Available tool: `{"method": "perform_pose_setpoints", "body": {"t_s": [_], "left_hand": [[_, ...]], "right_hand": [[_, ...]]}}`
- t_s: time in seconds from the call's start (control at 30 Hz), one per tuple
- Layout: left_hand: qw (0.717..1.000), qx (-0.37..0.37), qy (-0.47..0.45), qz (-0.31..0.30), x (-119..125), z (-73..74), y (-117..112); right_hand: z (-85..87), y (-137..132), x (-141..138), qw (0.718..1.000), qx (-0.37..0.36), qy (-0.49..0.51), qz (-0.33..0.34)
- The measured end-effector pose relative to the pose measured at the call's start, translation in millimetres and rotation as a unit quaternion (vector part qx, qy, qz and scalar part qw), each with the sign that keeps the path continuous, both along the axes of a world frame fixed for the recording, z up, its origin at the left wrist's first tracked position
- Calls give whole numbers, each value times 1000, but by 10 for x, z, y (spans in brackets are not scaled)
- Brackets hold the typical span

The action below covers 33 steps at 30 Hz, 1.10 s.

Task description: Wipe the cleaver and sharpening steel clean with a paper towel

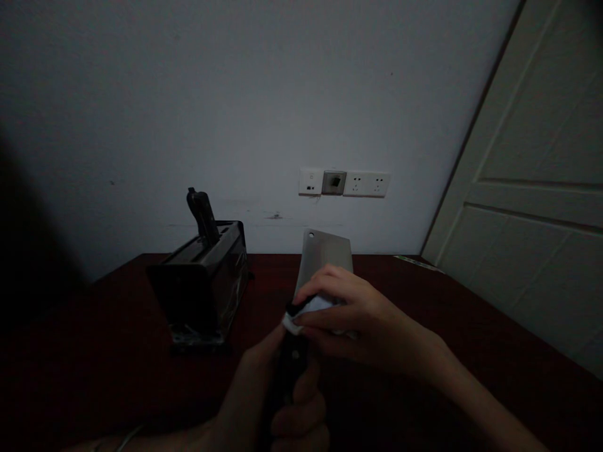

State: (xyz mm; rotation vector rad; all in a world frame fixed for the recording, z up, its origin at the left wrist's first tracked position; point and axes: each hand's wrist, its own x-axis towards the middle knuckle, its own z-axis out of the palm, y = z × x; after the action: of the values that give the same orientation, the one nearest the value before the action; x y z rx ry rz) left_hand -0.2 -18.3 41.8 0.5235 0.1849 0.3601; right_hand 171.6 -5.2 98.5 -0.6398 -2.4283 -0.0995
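In the head view a cleaver [326,250] points away from me, its broad grey blade raised, with a small hole near the far corner. My left hand [287,395] is wrapped round its black riveted handle. Where blade and handle meet, my right hand [351,311] pinches a white cloth or tissue [316,305] against the metal. A dark patch shows beside the white piece; I cannot make out what it is. My right fingers and the white piece hide the lower blade.
A dark knife block [202,282] with black handles [203,213] sticking up stands left on the dark red table [386,339]. Behind are a pale wall with sockets [366,184] and, at right, a panelled door [532,169]. A thin strip [417,263] lies near the back edge.
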Motion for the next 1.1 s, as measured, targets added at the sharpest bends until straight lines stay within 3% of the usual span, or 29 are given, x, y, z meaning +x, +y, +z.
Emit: {"method": "perform_pose_setpoints", "body": {"t_s": [0.13, 0.3, 0.47, 0.67, 1.1], "left_hand": [[1000, 13, -13, -3, 7, 0, -3], [1000, 3, -15, 5, 18, -28, 6], [999, 7, -28, -22, 19, -77, 33], [1000, -12, -11, -1, 18, -39, 24], [999, 12, -27, -22, 8, 5, 12]], "right_hand": [[36, -11, 24, 1000, -14, -17, 18], [-12, 15, -24, 1000, -1, 6, -8], [16, 10, 40, 999, -32, -23, 18], [-7, 11, 7, 1000, -16, -6, 2], [9, 56, 95, 999, -37, 27, 15]]}}
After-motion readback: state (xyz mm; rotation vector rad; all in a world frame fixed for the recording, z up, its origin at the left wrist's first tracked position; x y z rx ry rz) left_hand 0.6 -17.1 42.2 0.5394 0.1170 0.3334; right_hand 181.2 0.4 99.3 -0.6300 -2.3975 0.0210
